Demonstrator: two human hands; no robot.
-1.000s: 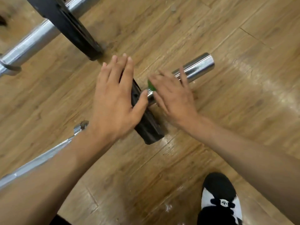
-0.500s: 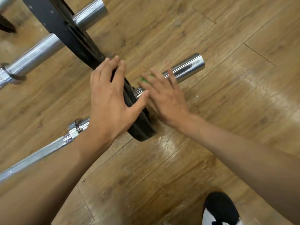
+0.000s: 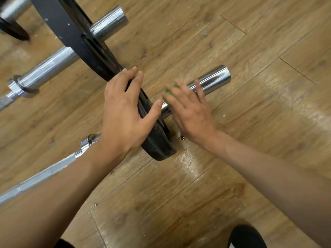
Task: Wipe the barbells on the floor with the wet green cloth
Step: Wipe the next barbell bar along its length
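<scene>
A chrome barbell lies on the wooden floor, its sleeve end (image 3: 213, 78) pointing up right and its thin shaft (image 3: 44, 173) running down left. A black weight plate (image 3: 157, 140) sits on it. My left hand (image 3: 123, 115) rests flat on top of the plate, fingers straight, thumb towards the sleeve. My right hand (image 3: 189, 111) presses the green cloth (image 3: 169, 91) onto the sleeve beside the plate with its fingers straight. Only a small green patch shows under the fingers.
A second barbell (image 3: 48, 68) with a large black plate (image 3: 71, 34) lies behind, close to my left hand's fingertips. Another plate edge (image 3: 13, 31) shows at the top left. My black and white shoe (image 3: 247, 237) stands at the bottom right. Wet streaks shine on the floor (image 3: 268, 122).
The view has shifted, so more of the rear barbell's sleeve end shows. My right hand has slid a little along the sleeve with the cloth; my left hand stays on the plate.
</scene>
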